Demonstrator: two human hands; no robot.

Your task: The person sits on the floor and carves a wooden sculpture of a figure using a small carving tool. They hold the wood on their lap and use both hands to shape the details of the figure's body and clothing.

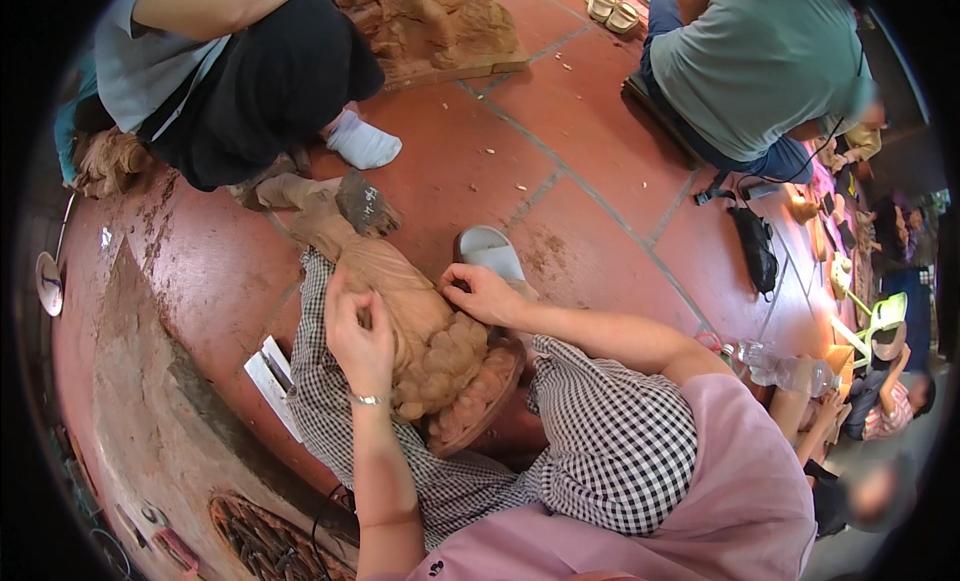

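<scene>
A brown wood carving (395, 286) lies slanted across my lap, its narrow end pointing away from me. Rounded, clustered lumps (440, 366) cover its near part, above an oval carved base (478, 401). My left hand (360, 331) rests on the carving's left side, thumb and fingers curled together; anything between them is hidden. On the right edge my right hand (485, 293) bends its fingers against the wood, thumb tucked in. What those fingers pinch, if anything, does not show. The carving's far end has a dark, flat face (368, 203).
A person in dark trousers (270, 91) squats at far left beside a larger carving (440, 31). Another, in a grey-green shirt (760, 61), sits at far right. A long wooden slab (160, 381) lies left, a plastic bottle (790, 369) right. Wood dust marks the tiled floor (590, 171).
</scene>
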